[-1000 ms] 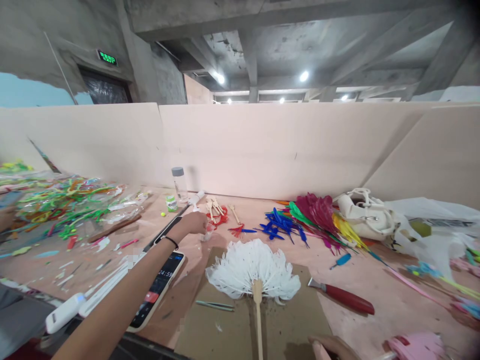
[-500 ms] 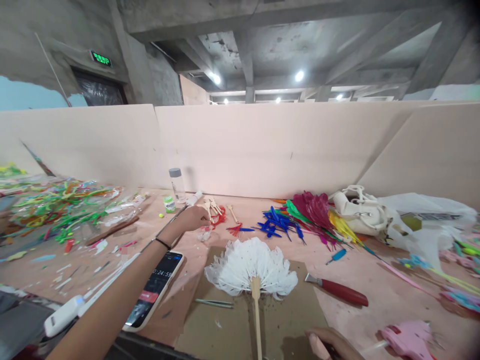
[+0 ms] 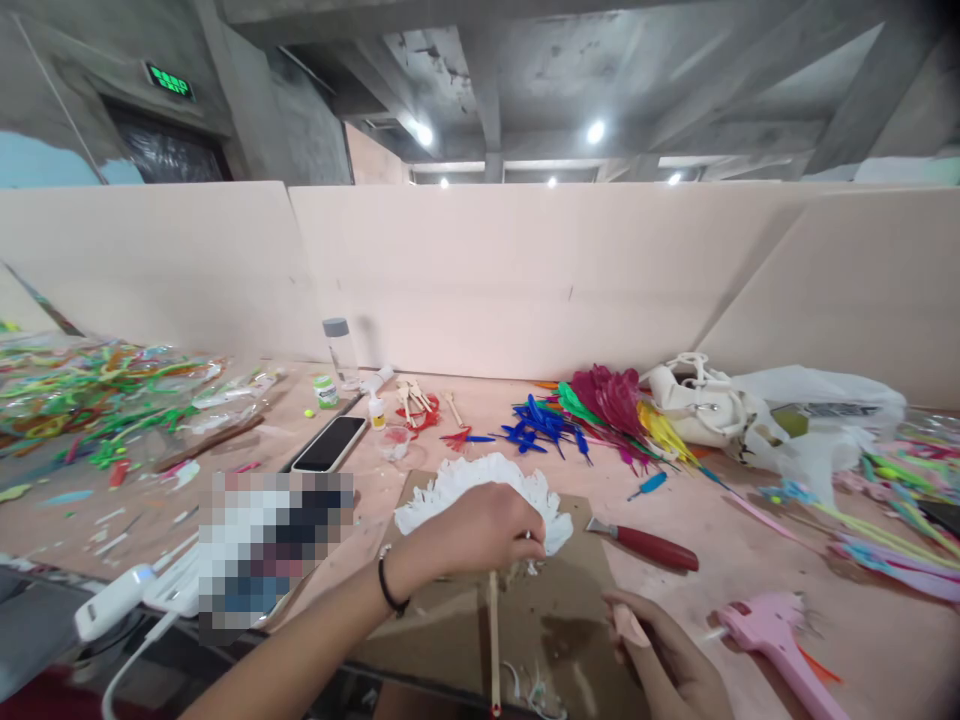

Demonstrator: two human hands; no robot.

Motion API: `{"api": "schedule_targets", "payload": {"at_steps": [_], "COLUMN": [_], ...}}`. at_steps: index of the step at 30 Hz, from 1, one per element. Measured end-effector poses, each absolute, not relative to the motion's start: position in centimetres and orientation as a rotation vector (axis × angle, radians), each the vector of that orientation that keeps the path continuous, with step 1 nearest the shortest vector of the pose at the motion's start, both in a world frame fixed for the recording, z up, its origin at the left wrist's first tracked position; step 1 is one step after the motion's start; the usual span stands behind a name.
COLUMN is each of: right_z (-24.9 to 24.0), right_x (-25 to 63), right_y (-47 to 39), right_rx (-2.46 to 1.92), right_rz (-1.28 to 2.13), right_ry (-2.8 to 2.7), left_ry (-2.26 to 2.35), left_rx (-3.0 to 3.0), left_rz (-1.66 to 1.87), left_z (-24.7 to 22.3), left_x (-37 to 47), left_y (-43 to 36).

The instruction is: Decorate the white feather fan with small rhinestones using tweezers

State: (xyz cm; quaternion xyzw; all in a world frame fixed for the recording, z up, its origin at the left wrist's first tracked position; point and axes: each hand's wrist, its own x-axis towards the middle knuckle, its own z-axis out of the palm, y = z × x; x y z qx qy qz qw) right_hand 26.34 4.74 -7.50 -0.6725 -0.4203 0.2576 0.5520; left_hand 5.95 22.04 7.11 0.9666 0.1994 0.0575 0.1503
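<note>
A white feather fan [image 3: 435,505] with a thin wooden handle [image 3: 494,640] lies on a brown cardboard sheet [image 3: 577,625]. My left hand [image 3: 487,530], a dark band at its wrist, is over the fan's middle with fingers pinched. A tiny pale bit shows at its fingertips, too small to name. The hand and forearm cover the lower left of the feathers and the top of the handle. My right hand [image 3: 664,655] rests right of the handle, fingers curled and thumb pressed in; whatever it holds, if anything, cannot be made out.
A red-handled blade tool [image 3: 652,548] and a pink glue gun [image 3: 765,625] lie to the right. Behind are blue feathers [image 3: 540,425], wooden handles [image 3: 415,398], a small glue bottle [image 3: 376,410] and a phone [image 3: 330,443]. A white handbag [image 3: 690,400] stands back right; colourful strips [image 3: 112,390] clutter the left.
My left hand has come back from the small wooden handles to the middle of the fan. The glue bottle and dark phone now show; the tweezers on the cardboard are out of sight.
</note>
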Motion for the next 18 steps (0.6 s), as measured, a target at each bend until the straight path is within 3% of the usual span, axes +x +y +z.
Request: {"api": "schedule_targets", "payload": {"at_steps": [7, 13, 18], "right_z": [-7.0, -5.8, -6.8], "right_x": [27.7, 26.1, 26.5], "right_y": [4.7, 5.4, 5.5], "right_rx": [-1.637, -1.605, -1.614], "right_rz": [0.507, 0.26, 0.246], "right_ry": [-1.127, -1.139, -1.26], "left_ry": [0.411, 0.394, 0.394], "left_rx": [2.799, 2.748, 2.626], "left_rz": [0.149, 0.201, 0.272], "left_z": [3.7, 3.2, 2.5], "left_x": [8.1, 8.1, 8.1], "left_y": [19.7, 19.8, 20.4]}}
